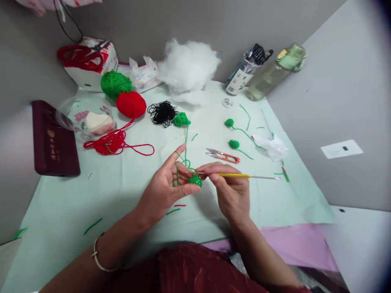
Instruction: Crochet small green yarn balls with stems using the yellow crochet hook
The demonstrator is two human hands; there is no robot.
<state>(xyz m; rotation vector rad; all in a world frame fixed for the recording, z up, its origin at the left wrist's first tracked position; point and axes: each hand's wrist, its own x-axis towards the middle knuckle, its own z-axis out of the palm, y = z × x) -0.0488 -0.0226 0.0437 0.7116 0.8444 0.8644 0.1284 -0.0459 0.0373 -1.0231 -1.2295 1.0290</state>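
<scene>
My left hand (166, 183) pinches a small green crocheted piece (195, 181) between thumb and fingers, its index finger raised with green yarn looped over it. In my right hand (233, 189) is a crochet hook with a yellow handle (235, 175), held like a pen. The hook's thin tip lies at the top of the green piece, close to the left fingers. From there a strand runs up to a small green yarn bundle (181, 119). Orange-handled thread snips (224, 156) lie just beyond my right hand.
Red yarn ball (131, 104), green ball (115, 84), loose red yarn (110, 142) and a plastic bowl (97, 118) are left. Black yarn (163, 113) and white stuffing (189, 67) lie behind. Two small green balls (234, 144), a pen holder (241, 75) and a bottle (275, 73) stand right.
</scene>
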